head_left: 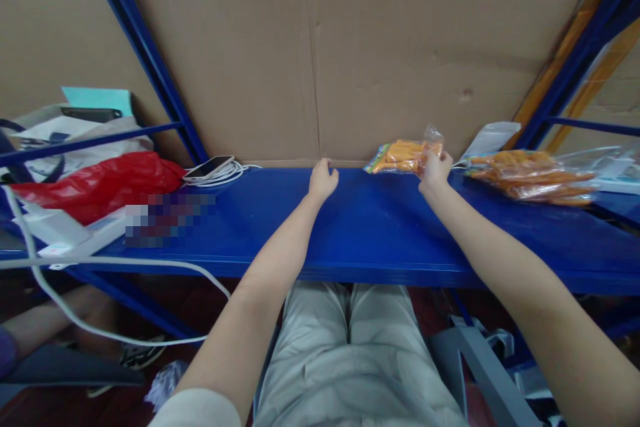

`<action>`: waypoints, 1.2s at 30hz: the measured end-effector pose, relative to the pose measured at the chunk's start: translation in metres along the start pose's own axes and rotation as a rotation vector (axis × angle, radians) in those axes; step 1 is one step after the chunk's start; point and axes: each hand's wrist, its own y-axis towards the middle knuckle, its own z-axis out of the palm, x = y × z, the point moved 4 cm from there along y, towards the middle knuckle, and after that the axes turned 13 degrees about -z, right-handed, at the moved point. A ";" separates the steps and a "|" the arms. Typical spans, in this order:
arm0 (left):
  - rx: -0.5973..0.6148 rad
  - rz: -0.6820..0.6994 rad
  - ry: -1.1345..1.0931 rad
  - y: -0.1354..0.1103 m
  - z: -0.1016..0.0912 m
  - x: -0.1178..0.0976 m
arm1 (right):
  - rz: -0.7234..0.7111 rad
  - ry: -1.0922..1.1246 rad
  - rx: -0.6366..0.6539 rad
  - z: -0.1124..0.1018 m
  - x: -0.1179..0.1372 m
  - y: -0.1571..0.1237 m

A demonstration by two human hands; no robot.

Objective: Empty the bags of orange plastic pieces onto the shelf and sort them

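My right hand (435, 168) grips the end of a clear plastic packet of orange stick-like pieces (400, 156), with a colourful label at its left end. The packet is just above the back of the blue shelf top (370, 233). My left hand (324, 180) is near the back edge, left of the packet. It holds nothing that I can see, and its fingers are loosely curled with the thumb apart. To the right of my right hand lies a pile of similar orange packets (535, 177) in clear wrapping.
Brown cardboard (380, 47) stands behind the shelf. At left are a phone (210, 168) on a coiled white cable, a red plastic bag (110, 183) and a white power strip (95, 233). A loose white cable (125, 340) hangs in front. Blue posts (150, 60) frame the sides.
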 end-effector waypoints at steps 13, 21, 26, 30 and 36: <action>-0.049 0.110 0.082 -0.002 0.000 -0.008 | 0.209 -0.077 0.315 0.022 -0.017 -0.060; 0.177 0.316 0.303 -0.017 0.018 -0.026 | 0.242 -0.206 0.589 0.029 -0.035 -0.071; 0.435 0.348 0.483 -0.022 0.036 -0.020 | 0.014 -0.324 0.856 0.034 -0.032 -0.076; 0.495 0.303 0.549 -0.020 0.038 -0.014 | -0.167 -0.422 0.979 0.036 -0.028 -0.076; 0.461 0.301 0.567 -0.018 0.035 -0.015 | -0.258 -0.403 1.135 0.036 -0.041 -0.074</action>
